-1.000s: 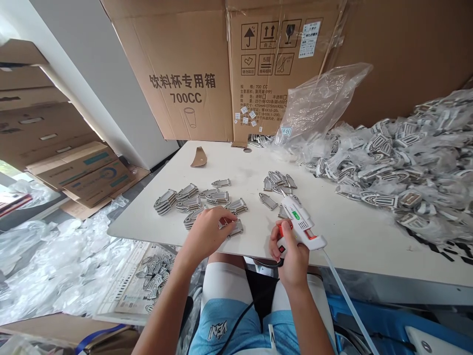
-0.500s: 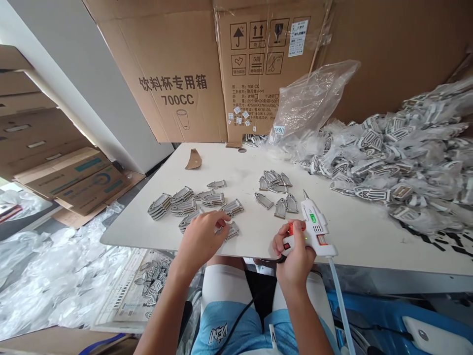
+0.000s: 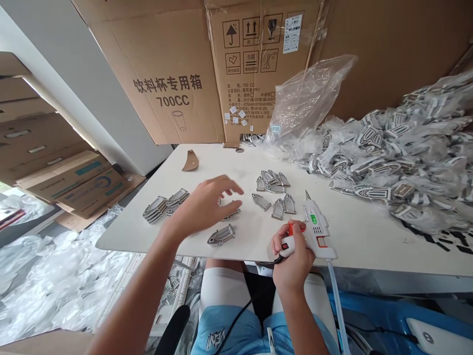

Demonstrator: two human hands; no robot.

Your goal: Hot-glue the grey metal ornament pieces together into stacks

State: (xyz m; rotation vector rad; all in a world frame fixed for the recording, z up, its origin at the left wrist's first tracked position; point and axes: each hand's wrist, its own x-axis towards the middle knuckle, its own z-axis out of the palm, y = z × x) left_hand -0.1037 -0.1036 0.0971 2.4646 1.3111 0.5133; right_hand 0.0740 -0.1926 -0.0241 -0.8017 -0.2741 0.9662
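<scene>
My right hand [image 3: 293, 254] is wrapped round a white hot glue gun [image 3: 317, 229], whose nozzle points up and away from me. A glue stick [image 3: 337, 296] trails from its back end. Over the table's left half my left hand [image 3: 210, 202] hovers with fingers apart and nothing in them. Beneath it, partly hidden, are pointed metal frame pieces; one frame piece [image 3: 221, 235] lies just in front of the hand. Stacked frame pieces [image 3: 155, 209] stand to its left. Between the two hands, farther back, sit a loose cluster [image 3: 273, 181] and a few single frame pieces [image 3: 284, 206].
A large pile of bagged frame pieces [image 3: 377, 158] covers the table's right back. Cardboard boxes [image 3: 166, 64] wall the far side, with a clear plastic bag [image 3: 310, 98] against them. A torn cardboard scrap [image 3: 191, 160] lies on the white table [image 3: 236, 170]. Plastic wrap [image 3: 44, 276] fills the floor at left.
My left hand has risen and moved forward, away from the nearest frame piece, and its fingers have spread. My right hand keeps the glue gun in nearly the same place.
</scene>
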